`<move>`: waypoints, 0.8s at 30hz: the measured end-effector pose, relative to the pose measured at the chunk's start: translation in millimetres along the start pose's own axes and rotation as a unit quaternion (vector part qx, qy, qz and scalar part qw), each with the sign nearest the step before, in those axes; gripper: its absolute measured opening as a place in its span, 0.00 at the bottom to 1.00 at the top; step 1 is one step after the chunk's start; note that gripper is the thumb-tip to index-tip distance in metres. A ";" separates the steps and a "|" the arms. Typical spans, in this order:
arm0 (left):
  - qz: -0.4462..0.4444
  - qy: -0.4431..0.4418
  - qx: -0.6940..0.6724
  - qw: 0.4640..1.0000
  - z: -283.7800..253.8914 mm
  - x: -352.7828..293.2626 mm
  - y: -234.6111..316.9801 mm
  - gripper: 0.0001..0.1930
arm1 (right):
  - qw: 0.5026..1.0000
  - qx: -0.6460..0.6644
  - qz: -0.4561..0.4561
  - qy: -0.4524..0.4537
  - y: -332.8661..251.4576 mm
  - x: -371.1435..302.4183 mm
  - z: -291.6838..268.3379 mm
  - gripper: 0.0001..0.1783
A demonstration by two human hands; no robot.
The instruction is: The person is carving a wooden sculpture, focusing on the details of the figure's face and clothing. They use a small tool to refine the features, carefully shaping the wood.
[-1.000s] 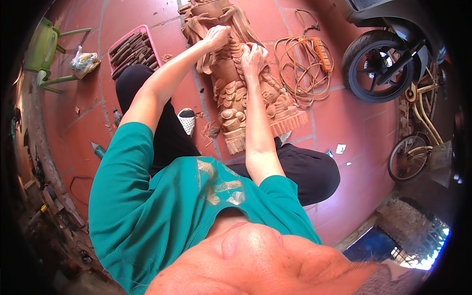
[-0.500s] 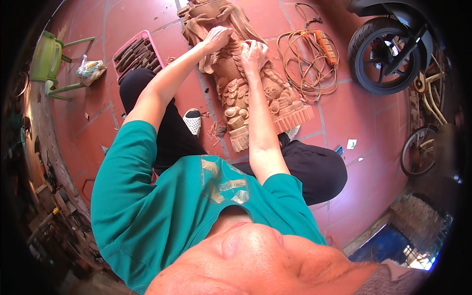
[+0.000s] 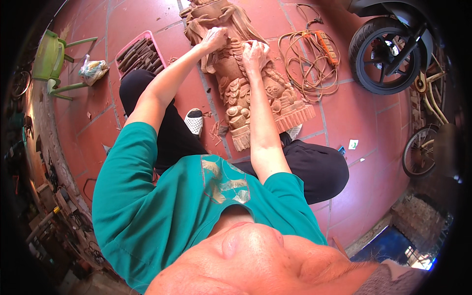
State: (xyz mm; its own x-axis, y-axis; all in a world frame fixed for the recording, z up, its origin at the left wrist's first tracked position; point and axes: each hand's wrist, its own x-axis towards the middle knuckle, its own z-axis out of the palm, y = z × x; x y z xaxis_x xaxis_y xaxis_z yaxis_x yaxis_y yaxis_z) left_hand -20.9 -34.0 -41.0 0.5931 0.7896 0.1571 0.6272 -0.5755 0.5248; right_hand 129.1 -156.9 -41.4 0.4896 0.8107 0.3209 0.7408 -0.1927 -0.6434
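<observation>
A carved brown wooden sculpture [image 3: 238, 96] lies on the floor in front of me, its wide fringed base toward my body. My left hand [image 3: 215, 40] rests on the upper left of the carving with its fingers curled in and pressed together. Just to the right and a bit nearer, my right hand [image 3: 255, 55] presses on the scale-like relief, its fingers bent in a pinch. Whatever either hand grips is too small or hidden to name.
A pink tray [image 3: 148, 34] of dark carving tools sits at left, near a green chair [image 3: 48, 56] and a plastic bag [image 3: 92, 70]. Rightward lie a coiled cable [image 3: 300, 73] with an orange power strip [image 3: 326, 48], and a motorbike wheel [image 3: 383, 56]. Wood shavings [image 3: 215, 132] lie near my shoe.
My left hand has shifted slightly left over the carving. The right hand stays at almost the same spot, and the whole view has moved very slightly.
</observation>
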 end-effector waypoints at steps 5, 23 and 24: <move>0.043 -0.054 0.037 0.997 3.4 -0.9 3.7 0.08 | 1.000 -0.002 0.002 0.005 -1.9 -0.7 -2.2 0.10; 0.007 -0.171 0.061 0.983 -21.1 7.0 5.0 0.10 | 1.000 -0.014 0.004 0.011 -7.6 -2.4 -8.8 0.09; 0.000 -0.134 0.063 0.989 -20.0 7.2 1.6 0.10 | 1.000 -0.005 -0.011 0.014 -7.1 -2.6 -8.1 0.09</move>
State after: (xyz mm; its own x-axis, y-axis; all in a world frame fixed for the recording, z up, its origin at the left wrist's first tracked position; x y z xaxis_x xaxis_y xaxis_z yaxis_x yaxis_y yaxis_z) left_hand -25.7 -25.0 -22.3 0.6952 0.7145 -0.0788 0.6748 -0.6110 0.4138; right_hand 126.2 -162.1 -32.0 0.4847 0.7997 0.3543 0.7564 -0.1798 -0.6289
